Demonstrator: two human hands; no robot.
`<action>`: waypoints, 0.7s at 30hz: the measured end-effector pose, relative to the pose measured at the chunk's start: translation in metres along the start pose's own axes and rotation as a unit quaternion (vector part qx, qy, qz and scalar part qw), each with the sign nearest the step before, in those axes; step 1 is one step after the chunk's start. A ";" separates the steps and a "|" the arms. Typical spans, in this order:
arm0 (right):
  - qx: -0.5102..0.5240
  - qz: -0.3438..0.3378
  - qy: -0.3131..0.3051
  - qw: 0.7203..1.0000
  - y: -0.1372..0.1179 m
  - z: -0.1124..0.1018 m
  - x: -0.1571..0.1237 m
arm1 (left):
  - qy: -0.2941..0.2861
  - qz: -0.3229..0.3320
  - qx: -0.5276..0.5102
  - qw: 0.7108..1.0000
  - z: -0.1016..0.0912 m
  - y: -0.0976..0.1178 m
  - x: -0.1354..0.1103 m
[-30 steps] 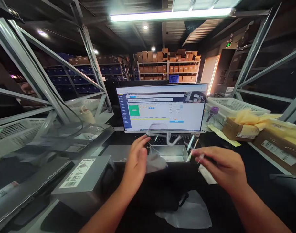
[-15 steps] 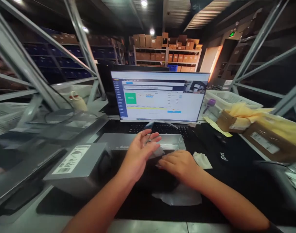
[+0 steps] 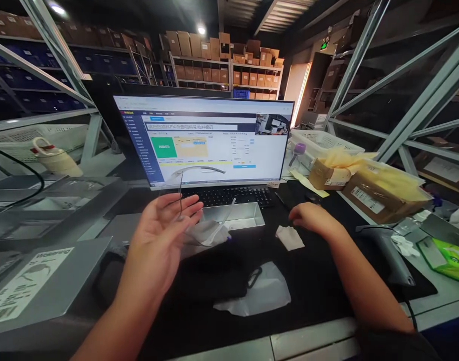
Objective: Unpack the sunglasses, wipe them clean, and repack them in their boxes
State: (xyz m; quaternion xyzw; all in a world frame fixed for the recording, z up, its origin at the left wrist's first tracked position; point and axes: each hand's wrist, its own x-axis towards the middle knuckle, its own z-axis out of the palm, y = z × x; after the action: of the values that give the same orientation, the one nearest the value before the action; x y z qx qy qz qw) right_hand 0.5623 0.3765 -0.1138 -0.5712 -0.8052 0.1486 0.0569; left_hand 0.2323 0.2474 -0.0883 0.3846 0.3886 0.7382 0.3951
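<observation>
My left hand [image 3: 162,235] is raised, palm turned inward, its thumb and fingers closed on what looks like a pair of glasses [image 3: 205,168] with thin curved arms. Behind that hand, a translucent plastic bag [image 3: 201,234] lies against a long open silver box [image 3: 248,218]. My right hand [image 3: 314,219] is over the black mat, fingers curled down and tips pressed together. Whatever they hold, if anything, is hidden. Close by it lies a crumpled whitish cloth [image 3: 289,237]. Nearer to me, a clear plastic bag [image 3: 265,293] lies flat with a small black loop [image 3: 254,277] on it.
A monitor [image 3: 210,145] and keyboard [image 3: 229,194] stand ahead. At left is a grey box [image 3: 75,286] with a printed label. On the right are a scanner [image 3: 391,250], cartons [image 3: 372,195] with yellow packing and a green packet [image 3: 445,258]. A black mat [image 3: 312,301] covers the table.
My hands have moved apart: the left has shifted left with the glasses, the right has swung right past the cloth. The camera view has turned to the right.
</observation>
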 end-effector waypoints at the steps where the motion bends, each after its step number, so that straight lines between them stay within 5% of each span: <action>1: 0.011 -0.008 -0.019 1.000 0.006 0.005 0.008 | 0.002 0.001 0.006 1.000 0.000 0.000 0.000; 4: 0.058 -0.046 -0.025 0.997 0.007 0.022 0.024 | 0.004 -0.011 0.026 1.000 0.004 -0.001 -0.002; 10: 0.112 -0.104 0.070 0.986 -0.003 0.032 0.017 | -0.051 -0.046 0.070 0.995 0.020 0.000 -0.005; 19: 0.076 -0.075 0.169 0.980 0.020 -0.010 0.002 | -0.084 0.088 0.194 0.973 0.017 0.014 -0.010; 21: 0.131 -0.064 0.176 0.974 0.020 -0.014 0.001 | -0.088 0.096 0.197 0.972 0.014 0.012 -0.011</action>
State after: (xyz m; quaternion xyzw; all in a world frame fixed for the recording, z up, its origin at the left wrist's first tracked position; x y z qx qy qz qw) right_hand 0.5837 0.3864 -0.1063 -0.5233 -0.7910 0.1463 0.2813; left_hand 0.2454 0.2367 -0.0752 0.5535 0.4517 0.6448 0.2716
